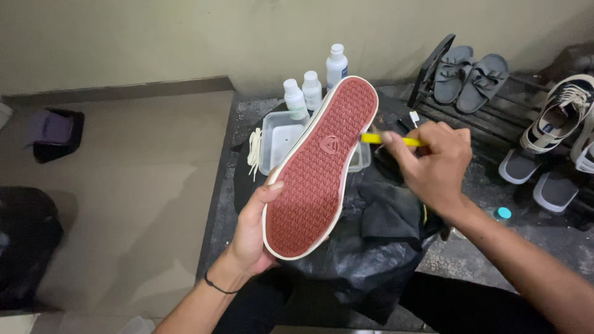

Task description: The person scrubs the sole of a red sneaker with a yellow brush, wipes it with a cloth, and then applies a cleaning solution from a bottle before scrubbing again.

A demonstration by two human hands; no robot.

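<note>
The left hand [252, 232] is curled around the heel end of a shoe with a dark red bumpy rubber sole and a cream edge [322, 164]. The shoe is held up in the middle of the view, sole facing us, with its toe pointing to 1 o'clock. The thumb lies on the sole's edge.

The right hand [433, 162] is at 3 o'clock from the shoe. Its fingers are closed tight on a thin yellow brush handle [390, 140], and the tip touches the shoe's side near the toe.

Behind the shoe, at 12 o'clock, sit a clear plastic tub [279, 141] and three small white plastic bottles [311, 88]. Cream shoelaces [253, 151] lie just beside the tub at 9 o'clock. A crumpled black plastic bag [365, 260] lies under the shoe on the floor. At 2 o'clock, a pair of grey sandals [469, 73] lean on a dark shoe rack [489, 117].
</note>
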